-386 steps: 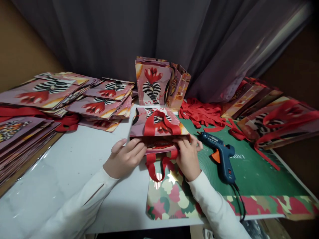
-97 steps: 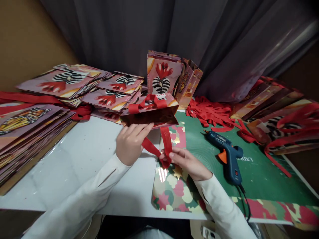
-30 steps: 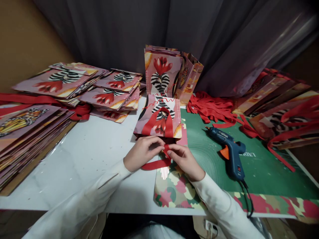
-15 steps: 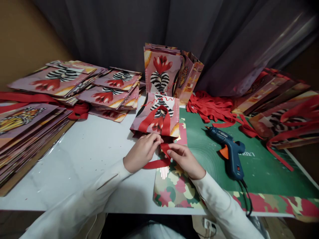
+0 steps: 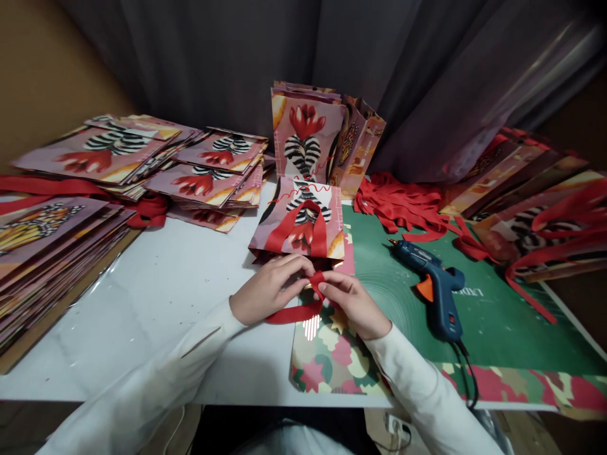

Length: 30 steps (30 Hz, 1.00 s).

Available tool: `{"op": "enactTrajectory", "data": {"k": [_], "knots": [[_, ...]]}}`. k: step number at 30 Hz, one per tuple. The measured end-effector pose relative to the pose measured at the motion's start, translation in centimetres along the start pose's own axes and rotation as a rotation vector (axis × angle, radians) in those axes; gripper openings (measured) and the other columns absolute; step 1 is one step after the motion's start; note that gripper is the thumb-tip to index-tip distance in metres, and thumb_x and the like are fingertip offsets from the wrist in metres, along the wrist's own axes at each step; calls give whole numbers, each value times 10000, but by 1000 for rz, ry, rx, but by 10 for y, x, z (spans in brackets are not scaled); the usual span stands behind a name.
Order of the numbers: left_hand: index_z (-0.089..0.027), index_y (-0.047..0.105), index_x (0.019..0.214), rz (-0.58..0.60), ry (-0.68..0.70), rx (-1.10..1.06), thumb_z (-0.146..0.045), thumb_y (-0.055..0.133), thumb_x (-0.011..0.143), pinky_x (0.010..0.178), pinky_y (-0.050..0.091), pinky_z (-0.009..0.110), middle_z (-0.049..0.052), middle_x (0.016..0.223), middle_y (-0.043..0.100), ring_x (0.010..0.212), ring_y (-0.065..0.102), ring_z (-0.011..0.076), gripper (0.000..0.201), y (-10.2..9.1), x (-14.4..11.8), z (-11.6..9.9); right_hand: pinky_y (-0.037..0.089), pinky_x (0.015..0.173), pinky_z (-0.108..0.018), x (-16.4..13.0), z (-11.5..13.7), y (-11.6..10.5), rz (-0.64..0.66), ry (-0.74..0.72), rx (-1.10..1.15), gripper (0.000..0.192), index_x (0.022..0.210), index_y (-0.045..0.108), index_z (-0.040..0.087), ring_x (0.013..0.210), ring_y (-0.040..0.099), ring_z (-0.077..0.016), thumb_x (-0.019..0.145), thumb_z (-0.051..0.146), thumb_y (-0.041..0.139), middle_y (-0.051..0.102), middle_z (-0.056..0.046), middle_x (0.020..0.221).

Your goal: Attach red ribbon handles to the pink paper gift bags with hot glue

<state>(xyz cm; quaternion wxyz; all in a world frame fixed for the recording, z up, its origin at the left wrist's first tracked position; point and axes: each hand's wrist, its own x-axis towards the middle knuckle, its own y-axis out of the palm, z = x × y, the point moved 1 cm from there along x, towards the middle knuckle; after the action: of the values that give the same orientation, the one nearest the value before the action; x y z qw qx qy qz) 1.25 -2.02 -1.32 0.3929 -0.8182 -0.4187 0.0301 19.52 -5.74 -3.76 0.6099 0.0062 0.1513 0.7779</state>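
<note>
A paper gift bag (image 5: 272, 221) with a zebra-stripe and red flower print lies in front of me, its mouth toward me. One red ribbon handle loops over its upper face. Just before the mouth, my left hand (image 5: 270, 284) pinches a red ribbon (image 5: 294, 314) between thumb and fingers. My right hand (image 5: 353, 300) is closed on the same ribbon from the other side, and a short fold of it shows between the fingertips. The ribbon's lower length curves back toward my left wrist. The bag's inside is mostly hidden.
A blue glue gun (image 5: 443, 291) with an orange trigger lies on the green sheet (image 5: 389, 335) at right. Behind it is a heap of red ribbons (image 5: 401, 201). Flat bags (image 5: 61, 265) are stacked at left; upright bags (image 5: 306, 120) stand at the back.
My left hand has shifted slightly right and down, its fingers now meeting the ribbon at my right fingertips. The ribbon between them is more folded.
</note>
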Motion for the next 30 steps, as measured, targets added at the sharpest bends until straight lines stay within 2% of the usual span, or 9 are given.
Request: {"op": "enactTrajectory", "data": {"k": [7,10,13,18,21,23,28,30], "knots": [[-198,513,873,-21,7,-16,-221,495,942,859,429,278,27,987,632,935,589,146,74,0,-1,-1,432,688,-269,0,4,0,13,0,-2,199,847,735,216,639,529,-109,756,393,734,648,22,699],[-197,525,946,-78,16,-19,-226,516,939,853,441,271,27,988,645,933,601,143,31,0,-1,0,431,698,-269,-1,5,0,15,13,28,209,865,742,216,652,539,-111,753,393,741,654,19,707],[-196,560,1017,-96,62,-20,-221,516,944,864,449,258,34,1004,649,957,603,137,88,1,-1,0,427,708,-258,-1,2,-1,36,31,95,197,876,747,217,674,553,-110,753,372,750,662,20,708],[-187,546,866,-150,123,-40,-211,509,947,829,461,248,36,974,649,915,614,128,92,3,-2,-1,426,734,-247,-1,-2,-4,69,49,175,232,944,752,212,712,570,-108,757,349,759,675,9,731],[-188,562,950,-186,144,-7,-207,524,942,839,463,256,36,974,659,924,617,132,43,3,-2,-2,430,728,-243,-1,-2,-4,65,43,181,234,958,755,215,706,573,-105,764,345,756,678,8,731],[-189,574,1009,-182,160,13,-201,522,943,843,468,258,39,984,661,935,618,134,85,3,-2,-3,434,720,-239,-1,-1,-4,70,32,180,215,946,759,221,699,573,-102,764,336,756,678,12,723],[-184,566,896,-228,213,69,-180,532,936,816,468,242,31,956,664,901,620,121,53,3,-2,-3,449,734,-249,-1,0,-3,64,17,180,208,932,766,235,706,579,-107,748,333,767,683,12,741],[-185,570,947,-252,231,103,-177,537,934,833,470,250,33,970,670,914,621,123,36,3,-3,-3,450,738,-247,-1,0,-3,63,13,176,207,934,767,234,707,579,-105,751,331,764,682,13,737]]}}
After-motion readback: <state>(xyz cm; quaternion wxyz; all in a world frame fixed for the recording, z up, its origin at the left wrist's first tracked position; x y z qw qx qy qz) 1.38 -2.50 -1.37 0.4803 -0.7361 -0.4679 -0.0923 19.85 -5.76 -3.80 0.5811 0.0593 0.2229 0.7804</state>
